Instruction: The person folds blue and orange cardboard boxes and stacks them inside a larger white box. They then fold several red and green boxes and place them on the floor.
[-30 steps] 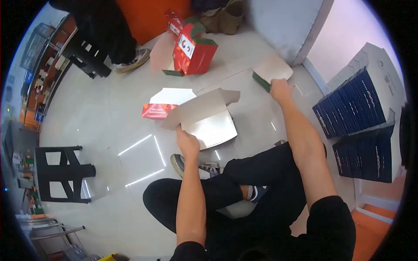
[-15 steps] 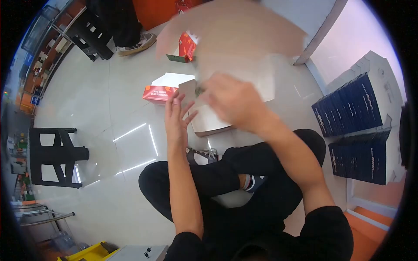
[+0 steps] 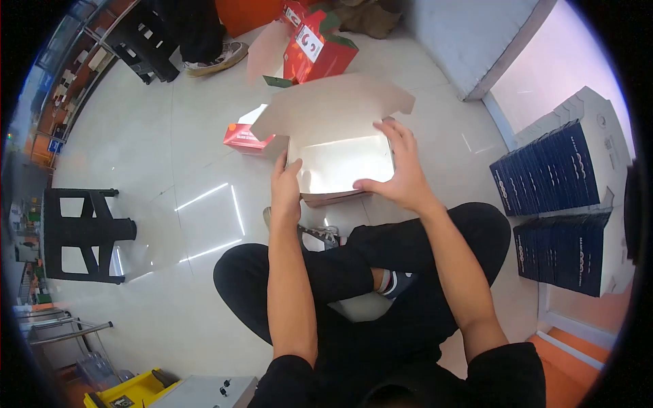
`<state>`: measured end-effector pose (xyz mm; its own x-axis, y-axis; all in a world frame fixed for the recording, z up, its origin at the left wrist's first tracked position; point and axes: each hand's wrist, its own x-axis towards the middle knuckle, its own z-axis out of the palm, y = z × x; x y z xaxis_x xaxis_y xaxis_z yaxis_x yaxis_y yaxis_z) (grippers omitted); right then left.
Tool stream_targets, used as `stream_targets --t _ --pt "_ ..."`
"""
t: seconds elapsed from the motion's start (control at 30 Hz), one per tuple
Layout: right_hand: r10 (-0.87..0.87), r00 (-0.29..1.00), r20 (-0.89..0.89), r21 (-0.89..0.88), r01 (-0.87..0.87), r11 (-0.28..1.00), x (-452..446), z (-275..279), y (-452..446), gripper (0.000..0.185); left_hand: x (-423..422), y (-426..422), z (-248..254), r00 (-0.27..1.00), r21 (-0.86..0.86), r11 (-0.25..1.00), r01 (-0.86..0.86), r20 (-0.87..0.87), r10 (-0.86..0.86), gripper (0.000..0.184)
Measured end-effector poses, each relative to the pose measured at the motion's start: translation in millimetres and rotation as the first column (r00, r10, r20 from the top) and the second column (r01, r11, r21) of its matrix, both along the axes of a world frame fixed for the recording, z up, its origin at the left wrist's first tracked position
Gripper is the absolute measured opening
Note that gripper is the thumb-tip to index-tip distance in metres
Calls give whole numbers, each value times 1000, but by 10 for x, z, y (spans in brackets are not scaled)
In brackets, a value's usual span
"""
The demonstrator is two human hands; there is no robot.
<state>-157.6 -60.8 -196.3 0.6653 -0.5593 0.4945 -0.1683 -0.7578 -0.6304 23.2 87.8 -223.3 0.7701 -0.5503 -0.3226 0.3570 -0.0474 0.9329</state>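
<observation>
A cardboard box [image 3: 347,163] with a pale, bare inside stands on the floor in front of my crossed legs, its wide lid flap [image 3: 333,102] raised at the far side. My left hand [image 3: 286,185] grips the left wall, thumb at the rim. Over the right wall my right hand [image 3: 406,170] is spread, its thumb across the near edge and its fingers by the far right corner. The outside of the box is mostly hidden. Just left of it sits a small red-and-white carton [image 3: 248,138].
Red cartons with green flaps [image 3: 318,53] lie beyond the box. Stacks of dark blue flat cartons [image 3: 547,170] stand at the right by a wall [image 3: 469,41]. A black stool [image 3: 88,234] lies at the left. Another person's shoe [image 3: 216,60] is at the back left.
The blurred brown sheet above the box has come down into a raised lid flap. My right hand moved right to the box's right wall; my left hand closed on the left wall.
</observation>
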Motion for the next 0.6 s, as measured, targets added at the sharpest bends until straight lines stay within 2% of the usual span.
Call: stream_targets --t 0.07,0.1,0.17,0.2,0.27,0.3,0.37,0.4,0.47,0.5,0.57,0.6 --pt "222 975 20 287 -218 933 -9 28 -130 116 -51 17 216 981 -79 997 23 -191 -38 57" --pt "217 976 23 288 -214 933 -15 46 -136 116 -41 20 225 981 -78 997 29 -188 -43 57" --pt "378 925 -26 484 -319 815 -9 68 -143 132 -9 66 208 976 -74 996 50 -208 -64 58" --pt "387 922 -28 486 -326 811 11 17 -173 132 42 76 87 976 -73 997 40 -211 -54 58" --pt "366 930 3 490 -321 811 54 -151 -241 129 160 74 -224 999 70 997 16 51 -20 51" --pt "368 930 4 492 -323 809 69 -174 -244 129 124 84 -155 999 73 997 14 51 -18 51" --pt "368 929 48 569 -328 754 82 -207 -255 131 16 74 63 932 370 929 9 334 -142 54" --pt "364 930 48 570 -325 755 92 -244 -257 131 15 66 58 931 370 929 12 335 -146 54" --pt "359 933 -8 478 -312 821 117 -326 -241 130 15 64 17 812 482 869 -114 550 -198 53" --pt "357 934 -8 481 -310 820 125 -327 -221 130 32 62 -39 812 485 867 -112 548 -202 53" --pt "299 954 -4 487 -259 834 149 -329 -180 125 85 37 -154 819 342 917 -207 573 -29 38" --pt "298 954 -3 490 -259 833 156 -320 -166 125 86 31 -174 819 345 915 -207 573 -31 38"
